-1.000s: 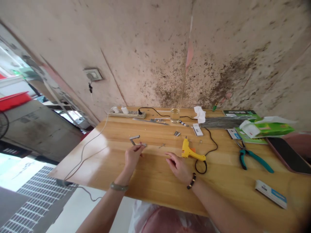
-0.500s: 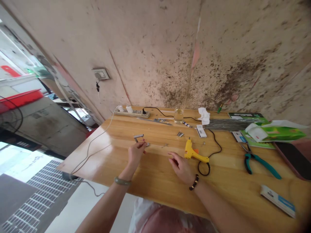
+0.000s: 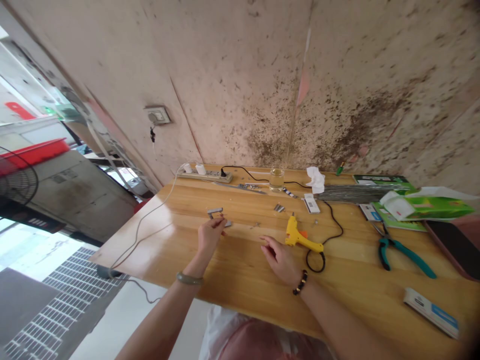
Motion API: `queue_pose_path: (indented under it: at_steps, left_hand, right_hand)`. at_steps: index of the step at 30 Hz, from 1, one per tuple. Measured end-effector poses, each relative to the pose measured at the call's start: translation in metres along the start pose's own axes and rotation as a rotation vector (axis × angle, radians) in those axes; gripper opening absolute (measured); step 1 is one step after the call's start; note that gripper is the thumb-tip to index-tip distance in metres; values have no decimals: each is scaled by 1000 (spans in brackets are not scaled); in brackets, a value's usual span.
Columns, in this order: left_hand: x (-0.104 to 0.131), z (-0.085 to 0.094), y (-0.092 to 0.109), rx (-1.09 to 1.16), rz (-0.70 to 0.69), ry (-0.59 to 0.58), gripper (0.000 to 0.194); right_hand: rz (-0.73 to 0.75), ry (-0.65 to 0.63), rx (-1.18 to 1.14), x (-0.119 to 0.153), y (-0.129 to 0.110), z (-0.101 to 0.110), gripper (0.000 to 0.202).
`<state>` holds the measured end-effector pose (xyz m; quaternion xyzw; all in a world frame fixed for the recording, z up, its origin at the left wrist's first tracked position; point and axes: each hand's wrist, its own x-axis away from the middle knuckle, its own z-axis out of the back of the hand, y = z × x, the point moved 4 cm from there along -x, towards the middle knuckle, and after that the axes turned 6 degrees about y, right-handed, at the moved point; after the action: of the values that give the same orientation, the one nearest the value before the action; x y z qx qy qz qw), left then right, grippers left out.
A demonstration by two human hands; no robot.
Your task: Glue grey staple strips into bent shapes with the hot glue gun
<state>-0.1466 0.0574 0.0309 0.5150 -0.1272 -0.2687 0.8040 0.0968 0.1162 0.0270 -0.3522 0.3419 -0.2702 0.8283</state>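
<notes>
Over the wooden table, my left hand point(image 3: 210, 235) has thumb and fingers pinched together at a small grey angular metal piece point(image 3: 215, 211). Its lower part is hidden by the fingertips. My right hand point(image 3: 278, 256) hovers to the right with half-curled fingers, the index finger stretched out, and nothing visible in it. Small thin metal bits point(image 3: 255, 225) lie between the two hands. A yellow hot glue gun point(image 3: 302, 237) rests just right of my right hand. Behind it are short grey metal strips point(image 3: 278, 208).
A power strip point(image 3: 210, 175) and a glass of pale liquid point(image 3: 276, 179) stand along the wall. To the right lie a small white box point(image 3: 311, 203), teal-handled pliers point(image 3: 407, 254), a bundle of thin wires point(image 3: 352, 193), a phone point(image 3: 455, 247) and another box point(image 3: 431, 312).
The view has shifted very slightly. Both hands stay in nearly the same place, and the left still pinches at the grey metal piece.
</notes>
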Motion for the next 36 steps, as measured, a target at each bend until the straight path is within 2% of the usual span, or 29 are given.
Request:
queue_pose_path:
  at_steps: [12,17,22,25,29,32,36]
  left_hand:
    - [2,2,-6,32,16,4,47]
    - [5,7,-13,38,28,18,47]
    - [17,19,-17,2,14,26,46]
    - [32,25,-16,-29,39,43,45]
    - [62,23,-11,-90,24,-36,41]
    - [83,16,-9,-75,-18,-135,39]
    - [92,7,-14,-81,-71,-243,40]
  right_hand:
    - [5,-6,-5,-1,-3,2,29]
    - [-4,-13,5,0,-3,2,28]
    - [-3,-10,8,0,-1,1,29]
    - [-3,-4,-5,-1,0,1,28]
    - [-15,38,-49,-3,0,3,20]
    - [-92,71,-99,-5,0,3,21]
    - [-162,80,-113,-10,-6,4,30]
